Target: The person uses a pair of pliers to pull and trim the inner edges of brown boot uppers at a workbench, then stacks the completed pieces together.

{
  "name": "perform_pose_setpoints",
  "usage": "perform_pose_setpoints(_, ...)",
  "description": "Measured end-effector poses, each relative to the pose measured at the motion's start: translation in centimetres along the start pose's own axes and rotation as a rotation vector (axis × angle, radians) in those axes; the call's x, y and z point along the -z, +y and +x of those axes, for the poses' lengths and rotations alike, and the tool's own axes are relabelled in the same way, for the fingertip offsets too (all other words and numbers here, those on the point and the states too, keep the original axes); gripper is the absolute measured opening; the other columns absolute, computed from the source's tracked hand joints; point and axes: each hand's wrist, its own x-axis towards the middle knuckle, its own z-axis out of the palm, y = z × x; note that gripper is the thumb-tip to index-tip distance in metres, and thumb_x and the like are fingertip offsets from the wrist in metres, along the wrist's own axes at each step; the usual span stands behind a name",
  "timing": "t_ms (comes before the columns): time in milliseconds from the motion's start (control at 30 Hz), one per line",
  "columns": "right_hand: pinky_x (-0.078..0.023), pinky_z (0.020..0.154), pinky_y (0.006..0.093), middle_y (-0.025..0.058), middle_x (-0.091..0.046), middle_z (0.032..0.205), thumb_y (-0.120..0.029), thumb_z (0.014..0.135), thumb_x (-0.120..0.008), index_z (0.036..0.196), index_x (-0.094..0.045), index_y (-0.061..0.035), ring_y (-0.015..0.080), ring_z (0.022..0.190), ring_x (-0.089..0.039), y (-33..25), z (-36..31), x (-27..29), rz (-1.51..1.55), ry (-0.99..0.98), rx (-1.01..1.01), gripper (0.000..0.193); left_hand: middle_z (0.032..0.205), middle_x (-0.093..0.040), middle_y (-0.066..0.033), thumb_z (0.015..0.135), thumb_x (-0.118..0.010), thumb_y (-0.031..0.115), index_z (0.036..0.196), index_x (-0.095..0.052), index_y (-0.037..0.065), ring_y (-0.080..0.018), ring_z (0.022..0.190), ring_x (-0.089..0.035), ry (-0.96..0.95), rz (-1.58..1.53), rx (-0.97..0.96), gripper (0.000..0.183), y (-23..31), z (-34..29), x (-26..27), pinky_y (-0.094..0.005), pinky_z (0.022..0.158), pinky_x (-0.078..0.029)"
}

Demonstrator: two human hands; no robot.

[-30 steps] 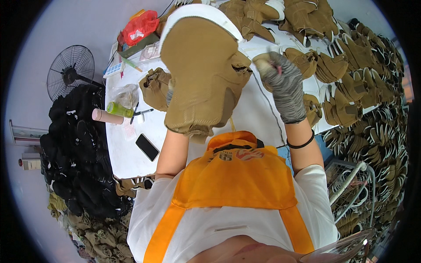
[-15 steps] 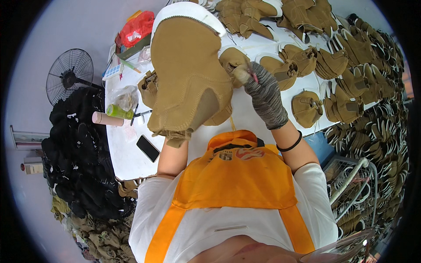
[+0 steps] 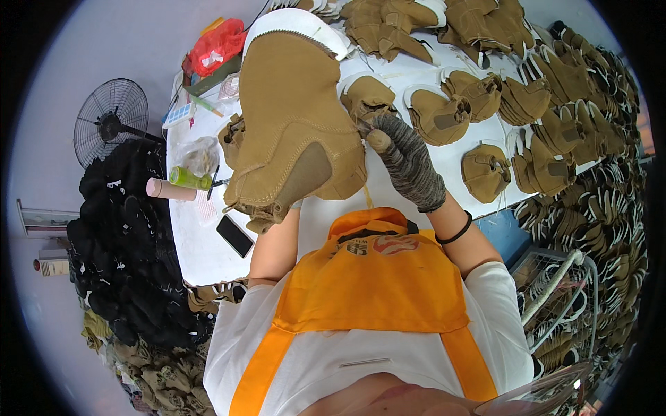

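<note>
"Where's the upper?"

"The brown one (image 3: 291, 118)? Held up over the white table (image 3: 409, 184), in front of the person's chest. Its white edging (image 3: 298, 26) points away, and the bunched end faces the apron (image 3: 374, 291)."

"And the hands?"

"The left hand is hidden behind the upper; only its forearm (image 3: 274, 253) shows below, so I can't tell how those fingers stand. The right hand (image 3: 399, 156), in a grey glove, is at the upper's right edge, thumb and fingers bent towards it. Whether they're pinching anything, I can't tell from here."

"What's round it?"

"Just past that hand, another upper (image 3: 368, 97) lies on the table, with more in rows to the right, like that single one (image 3: 485, 171) nearer the edge."

"And on the left?"

"A phone (image 3: 234, 236), then a pink flask (image 3: 170, 188) beside a green bottle (image 3: 187, 177). Farther up there's a red bag (image 3: 216, 47). That fan (image 3: 111, 123) stands beyond the table's left side."
</note>
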Motion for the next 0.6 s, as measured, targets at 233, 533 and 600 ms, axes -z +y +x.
perform_pose_setpoints(233,-0.045,0.084,0.0287,0.0055,-0.062,0.097,-0.029,0.095,-0.053,0.107,-0.059,-0.0023,0.0151,0.090,-0.055,1.2,-0.4,0.7,-0.004,0.035,-0.015,0.030,0.130,-0.050,-0.0120,0.087,-0.061,0.034,0.135,-0.039,0.003,-0.0257,0.118,-0.050,0.007,-0.004,-0.007,0.061,-0.1,-0.4,0.1,-0.0398,0.097,-0.045)
perform_pose_setpoints(533,-0.045,0.074,0.0267,0.0041,-0.059,0.087,-0.028,0.095,-0.056,0.103,-0.059,-0.0008,0.0134,0.080,-0.050,0.0,-1.1,-0.2,0.072,0.036,0.005,0.029,0.128,-0.051,-0.0119,0.086,-0.063,0.034,0.134,-0.040,0.002,-0.0251,0.117,-0.050,0.006,0.021,-0.009,0.062,-0.5,-1.2,-0.4,-0.0392,0.097,-0.045)
perform_pose_setpoints(600,-0.045,0.074,0.0271,0.0032,-0.059,0.088,-0.028,0.094,-0.057,0.104,-0.059,-0.0012,0.0131,0.080,-0.051,-0.1,-1.1,0.2,-0.014,0.033,0.017,0.029,0.128,-0.051,-0.0119,0.086,-0.063,0.034,0.134,-0.040,0.002,-0.0250,0.117,-0.050,0.012,0.029,-0.015,0.062,-0.6,-1.6,-0.5,-0.0391,0.097,-0.045)
